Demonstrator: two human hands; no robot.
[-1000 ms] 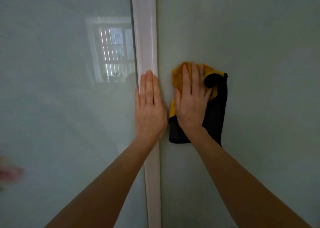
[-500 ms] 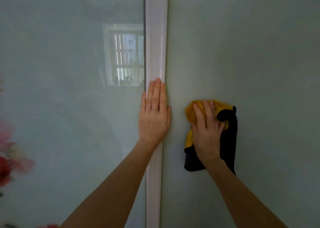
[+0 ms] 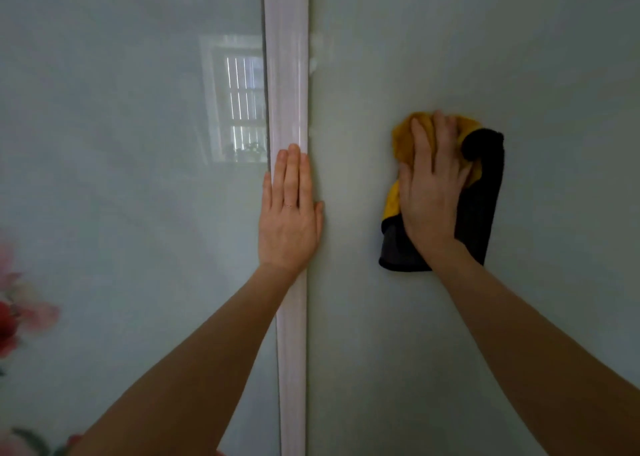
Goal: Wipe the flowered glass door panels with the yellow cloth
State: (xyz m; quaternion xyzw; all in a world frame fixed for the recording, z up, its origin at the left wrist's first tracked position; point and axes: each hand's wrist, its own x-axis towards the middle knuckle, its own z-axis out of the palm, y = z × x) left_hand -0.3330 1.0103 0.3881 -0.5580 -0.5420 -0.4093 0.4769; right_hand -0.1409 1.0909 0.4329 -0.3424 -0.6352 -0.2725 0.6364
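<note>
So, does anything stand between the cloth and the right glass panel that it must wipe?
Nothing visible does. The right hand presses the yellow cloth flat on the right panel; the left hand rests apart on the white frame strip.

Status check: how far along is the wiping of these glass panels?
Done: nothing provable; neither panel shows wiped streaks. In hand: the right hand presses the yellow cloth flat on the right panel; the left hand rests flat on the white frame strip. Left: likely the left panel, with its flower print, where no cloth is.
</note>
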